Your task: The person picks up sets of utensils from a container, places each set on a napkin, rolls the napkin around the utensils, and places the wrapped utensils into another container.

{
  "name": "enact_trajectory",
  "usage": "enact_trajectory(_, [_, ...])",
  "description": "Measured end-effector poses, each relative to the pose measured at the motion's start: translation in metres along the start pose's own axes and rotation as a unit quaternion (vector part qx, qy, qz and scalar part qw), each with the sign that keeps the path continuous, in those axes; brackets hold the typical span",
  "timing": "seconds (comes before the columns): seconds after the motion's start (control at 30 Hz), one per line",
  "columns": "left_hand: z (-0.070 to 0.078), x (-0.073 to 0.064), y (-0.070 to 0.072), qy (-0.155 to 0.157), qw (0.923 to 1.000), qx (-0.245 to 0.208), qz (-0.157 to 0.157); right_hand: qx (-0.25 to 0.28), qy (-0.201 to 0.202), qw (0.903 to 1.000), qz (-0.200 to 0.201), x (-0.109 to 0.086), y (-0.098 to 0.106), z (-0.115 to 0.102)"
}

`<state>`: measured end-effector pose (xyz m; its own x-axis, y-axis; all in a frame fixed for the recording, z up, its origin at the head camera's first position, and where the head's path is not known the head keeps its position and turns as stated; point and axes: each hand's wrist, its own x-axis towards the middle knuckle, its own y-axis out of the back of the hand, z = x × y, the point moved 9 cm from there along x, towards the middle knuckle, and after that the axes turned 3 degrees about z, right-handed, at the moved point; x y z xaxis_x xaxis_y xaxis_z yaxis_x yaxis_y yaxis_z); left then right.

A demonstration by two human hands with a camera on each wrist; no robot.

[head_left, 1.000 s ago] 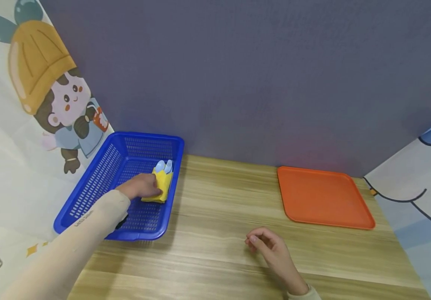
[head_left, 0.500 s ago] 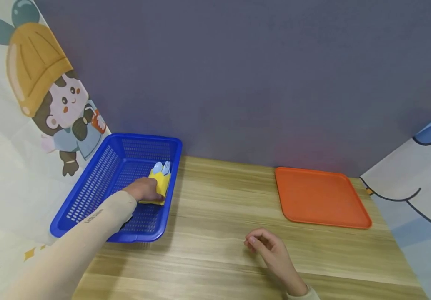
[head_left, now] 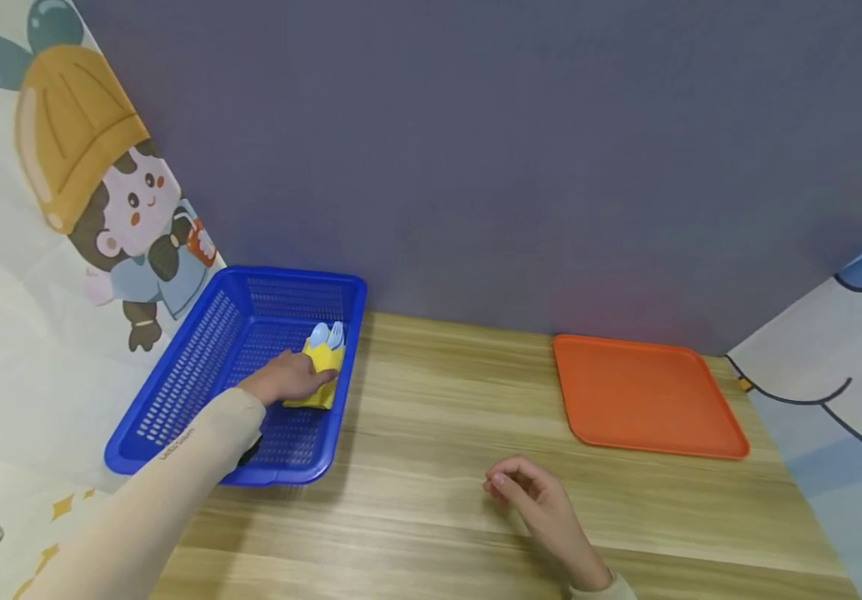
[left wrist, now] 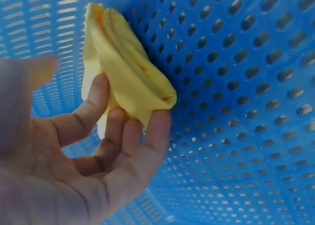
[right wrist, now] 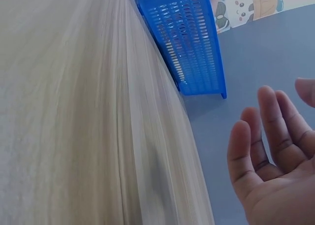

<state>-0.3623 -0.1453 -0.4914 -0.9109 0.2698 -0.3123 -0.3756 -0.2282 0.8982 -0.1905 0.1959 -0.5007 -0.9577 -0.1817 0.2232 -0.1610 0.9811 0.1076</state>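
Note:
Against the right wall inside the blue basket (head_left: 258, 333) lies a folded yellow cloth (head_left: 318, 396), with a light blue spoon (head_left: 319, 335) and fork (head_left: 337, 335) sticking out of its far end. My left hand (head_left: 284, 377) reaches over the basket's near side to it. In the left wrist view, fingertips (left wrist: 158, 119) touch the cloth's edge while the thumb stands away from it. My right hand (head_left: 539, 504), loosely curled and holding nothing, is over the front of the table; the right wrist view has its palm turned up.
An orange tray (head_left: 649, 400) lies on the wooden table (head_left: 431, 417) at the right, near the grey back panel (head_left: 476, 167). A sheet with a cartoon figure (head_left: 138, 208) hangs beside the basket on the left.
My left hand has loosened on the yellow cloth, its thumb now straight and apart from it. The cloth and cutlery stay in the basket; my right hand has hardly moved.

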Motion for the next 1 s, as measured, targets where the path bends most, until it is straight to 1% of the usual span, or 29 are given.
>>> enact_trajectory(0.13, [0.0014,-0.0016,-0.0023,0.031,0.9983,-0.046,-0.017,0.007,-0.001,1.0000,-0.005,0.0007,-0.0023,0.0000])
enact_trajectory(0.27, [0.0022,-0.0041,-0.0043,0.064,0.9928,-0.093,-0.040,0.011,0.002,0.9999,-0.007,0.0007,-0.0032,-0.0003])
enact_trajectory(0.43, [-0.0015,-0.0061,-0.0025,0.094,0.9885,-0.109,-0.047,0.010,0.008,0.9999,-0.009,0.0005,-0.0040,-0.0002])
enact_trajectory(0.5, [-0.0023,-0.0062,-0.0022,0.100,0.9881,-0.106,-0.050,0.010,0.010,0.9999,-0.010,0.0003,-0.0041,0.0001])
enact_trajectory(0.57, [-0.0026,-0.0059,-0.0023,0.102,0.9870,-0.111,-0.056,0.010,0.009,0.9999,-0.011,0.0003,-0.0041,0.0007])
enact_trajectory(0.8, [-0.0022,-0.0053,-0.0009,0.099,0.9856,-0.125,-0.058,0.013,0.007,0.9998,-0.011,0.0008,-0.0046,0.0028])
enact_trajectory(1.0, [-0.0011,-0.0044,-0.0003,0.084,0.9901,-0.100,-0.051,0.014,0.006,0.9998,-0.011,0.0010,-0.0046,0.0037])
